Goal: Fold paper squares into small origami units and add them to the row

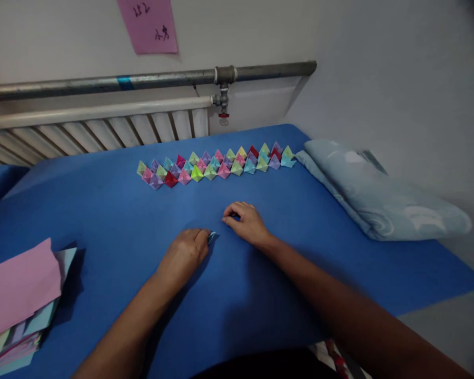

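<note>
Pinching: left hand, closed on a blue paper poking out from its fingertips.
Curled: right hand, thumb near forefinger; cannot tell whether it grips anything.
Folded papers: rows beyond both hands.
Sheets: stacked left of the left hand.
Blanket: right of the right hand.

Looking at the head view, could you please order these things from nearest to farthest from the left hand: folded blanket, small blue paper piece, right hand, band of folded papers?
1. Small blue paper piece: held at the tips of the left hand.
2. Right hand: just to the right.
3. Band of folded papers: beyond both hands.
4. Folded blanket: far over on the right.
</note>
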A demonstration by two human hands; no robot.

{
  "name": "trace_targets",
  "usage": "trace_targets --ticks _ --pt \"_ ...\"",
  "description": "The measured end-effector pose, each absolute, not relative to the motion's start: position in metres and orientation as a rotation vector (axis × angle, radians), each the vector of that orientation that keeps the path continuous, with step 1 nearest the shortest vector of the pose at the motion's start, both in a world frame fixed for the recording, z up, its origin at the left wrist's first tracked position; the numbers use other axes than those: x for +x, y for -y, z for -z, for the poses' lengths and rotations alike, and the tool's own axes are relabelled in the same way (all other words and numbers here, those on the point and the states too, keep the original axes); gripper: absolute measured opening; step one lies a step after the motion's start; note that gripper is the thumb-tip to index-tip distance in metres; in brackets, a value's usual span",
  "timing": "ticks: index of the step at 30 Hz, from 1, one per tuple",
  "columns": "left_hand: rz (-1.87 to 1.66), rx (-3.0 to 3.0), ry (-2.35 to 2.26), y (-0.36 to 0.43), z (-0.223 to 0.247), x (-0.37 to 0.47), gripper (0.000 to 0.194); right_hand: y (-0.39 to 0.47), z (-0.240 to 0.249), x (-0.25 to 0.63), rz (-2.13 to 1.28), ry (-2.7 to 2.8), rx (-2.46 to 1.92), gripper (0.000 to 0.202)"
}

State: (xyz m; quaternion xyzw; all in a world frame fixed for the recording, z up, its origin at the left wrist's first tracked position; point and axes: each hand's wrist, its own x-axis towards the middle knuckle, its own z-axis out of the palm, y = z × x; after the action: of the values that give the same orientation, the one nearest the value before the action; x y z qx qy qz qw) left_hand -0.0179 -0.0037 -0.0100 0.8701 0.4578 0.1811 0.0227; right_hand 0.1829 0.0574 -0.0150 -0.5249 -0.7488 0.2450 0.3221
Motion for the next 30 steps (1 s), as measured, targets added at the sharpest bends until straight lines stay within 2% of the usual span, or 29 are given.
trace_targets --ticks 6,9,11,17,22,26,30 --pt "-0.774 2.02 -1.668 -0.003 0.0 -0.028 0.017 -0.052 0.013 0.158 -0.68 1.844 -1.313 0.005" --pt "-0.923 1.717 -1.744 -0.003 -0.002 -0.026 0.017 -0.034 0.009 0.15 -0.895 1.777 -1.223 0.014" --pt "-0.963 1.63 -1.725 -0.001 -0.002 -0.021 0.012 -0.023 0.006 0.147 -0.903 1.844 -1.182 0.02" --pt "-0.956 1.547 -1.64 0.008 -0.003 -0.008 0.013 -0.021 0.005 0.149 -0.756 2.047 -1.152 0.01" --pt "-0.959 1.718 -1.662 0.013 -0.006 -0.006 0.009 -0.019 0.0 0.149 -0.819 2.06 -1.123 0.017" --pt "-0.977 1.816 -1.666 0.015 -0.006 -0.007 0.01 -0.016 -0.001 0.146 -0.787 2.063 -1.188 0.011" --pt "-0.974 1.778 -1.701 0.014 -0.006 -0.006 0.01 -0.018 0.001 0.144 -0.727 2.12 -1.236 0.015"
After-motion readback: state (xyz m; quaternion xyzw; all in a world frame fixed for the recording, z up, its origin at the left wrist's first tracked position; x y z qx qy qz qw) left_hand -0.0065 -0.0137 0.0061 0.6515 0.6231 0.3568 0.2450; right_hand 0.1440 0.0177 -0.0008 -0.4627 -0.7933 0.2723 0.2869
